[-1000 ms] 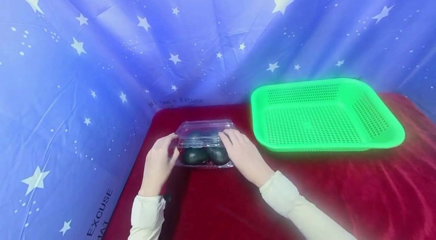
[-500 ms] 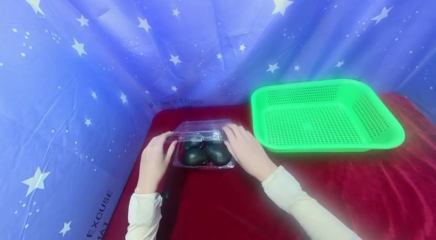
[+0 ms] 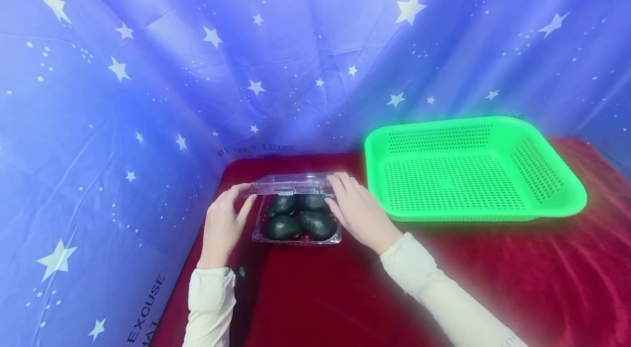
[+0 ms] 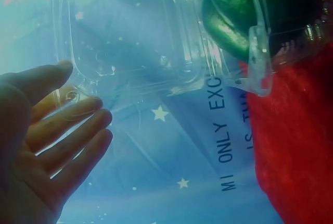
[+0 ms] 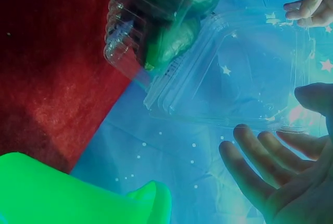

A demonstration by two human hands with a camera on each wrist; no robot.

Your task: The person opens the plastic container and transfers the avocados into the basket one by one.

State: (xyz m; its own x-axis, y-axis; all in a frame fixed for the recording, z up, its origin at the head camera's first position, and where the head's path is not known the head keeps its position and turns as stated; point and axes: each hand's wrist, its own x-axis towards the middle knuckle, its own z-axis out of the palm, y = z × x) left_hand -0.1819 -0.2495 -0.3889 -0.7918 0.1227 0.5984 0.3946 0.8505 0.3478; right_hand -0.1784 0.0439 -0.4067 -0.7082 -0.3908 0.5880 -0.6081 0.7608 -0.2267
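A clear plastic clamshell box point(image 3: 297, 242) sits on the red cloth with its lid point(image 3: 291, 183) raised and tilted back. Several dark green avocados point(image 3: 317, 225) lie inside, bare to view from the front. My left hand point(image 3: 223, 221) pinches the lid's left front corner; the left wrist view has the thumb on one side of the clear plastic and fingertips point(image 4: 93, 104) on the other. At the right corner my right hand point(image 3: 363, 214) holds the lid's edge between thumb and fingers, the outer fingers spread straight in the right wrist view.
To the right of the box stands a bright green perforated plastic basket point(image 3: 453, 183), near the right hand. Red cloth point(image 3: 315, 292) covers the table. A blue curtain with white stars point(image 3: 296, 51) hangs close behind and along the left side.
Both hands have lifted the lid's front edge up and back, away from the base. More avocados now show beneath it. The box base and the basket stay where they were.
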